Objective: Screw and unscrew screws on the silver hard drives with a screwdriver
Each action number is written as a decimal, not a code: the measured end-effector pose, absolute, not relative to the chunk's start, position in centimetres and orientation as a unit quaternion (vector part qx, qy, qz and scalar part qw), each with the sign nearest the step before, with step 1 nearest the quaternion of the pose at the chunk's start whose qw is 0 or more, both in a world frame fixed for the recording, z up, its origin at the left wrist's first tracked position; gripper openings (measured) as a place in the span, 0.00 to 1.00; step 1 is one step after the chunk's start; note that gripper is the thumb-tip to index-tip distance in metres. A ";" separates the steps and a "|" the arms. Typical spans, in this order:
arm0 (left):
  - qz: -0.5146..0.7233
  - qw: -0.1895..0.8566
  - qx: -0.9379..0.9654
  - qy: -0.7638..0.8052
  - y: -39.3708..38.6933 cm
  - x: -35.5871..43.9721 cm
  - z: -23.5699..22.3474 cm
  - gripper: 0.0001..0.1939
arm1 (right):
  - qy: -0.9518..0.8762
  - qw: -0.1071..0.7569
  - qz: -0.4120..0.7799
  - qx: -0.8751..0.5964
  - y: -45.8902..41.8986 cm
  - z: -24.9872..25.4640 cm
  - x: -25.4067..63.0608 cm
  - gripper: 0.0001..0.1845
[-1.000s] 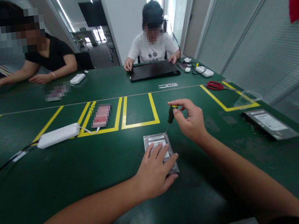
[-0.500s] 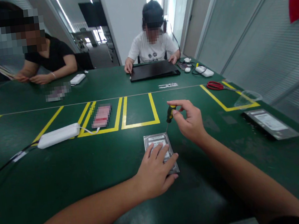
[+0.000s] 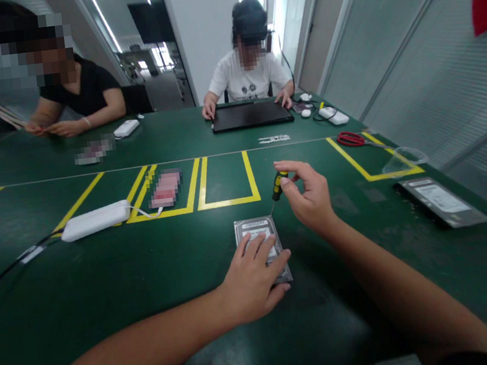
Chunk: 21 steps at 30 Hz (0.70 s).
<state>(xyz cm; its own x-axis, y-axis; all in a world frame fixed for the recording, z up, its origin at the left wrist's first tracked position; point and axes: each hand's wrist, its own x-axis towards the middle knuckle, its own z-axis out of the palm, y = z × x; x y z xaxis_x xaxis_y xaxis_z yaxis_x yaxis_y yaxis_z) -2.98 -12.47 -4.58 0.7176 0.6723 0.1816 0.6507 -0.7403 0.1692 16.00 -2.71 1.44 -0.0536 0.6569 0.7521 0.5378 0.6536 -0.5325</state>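
A silver hard drive (image 3: 255, 228) lies flat on the green table (image 3: 105, 280) in front of me. My left hand (image 3: 250, 281) rests on its near half, fingers spread flat, pressing it down. My right hand (image 3: 310, 195) pinches a small screwdriver (image 3: 277, 187) with a black and yellow handle. The screwdriver stands almost upright, its thin tip at the drive's far right corner.
A white power strip (image 3: 96, 220) with a cable lies left. Yellow tape boxes (image 3: 225, 178) mark the table. A bagged drive (image 3: 441, 201), a clear cup (image 3: 403, 158) and red scissors (image 3: 350, 139) sit right. Two people work at the far side, one at a black laptop (image 3: 251, 114).
My right hand's fingers shift slightly on the screwdriver handle, which turns a little. The left hand and drive stay still. The person at far left has pulled a hand back.
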 end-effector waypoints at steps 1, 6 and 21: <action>0.116 0.047 0.925 0.358 -12.5 -3.0 -4.6 0.31 | -0.724 0.551 0.047 -0.412 -2.7 1.5 16.0 0.12; 0.113 0.050 0.925 0.360 -12.5 -2.9 -4.6 0.31 | -0.721 0.546 0.014 -0.426 -2.7 1.7 15.9 0.08; 0.116 0.048 0.926 0.356 -12.4 -3.0 -4.5 0.31 | -0.721 0.548 0.011 -0.424 -2.9 1.7 15.9 0.09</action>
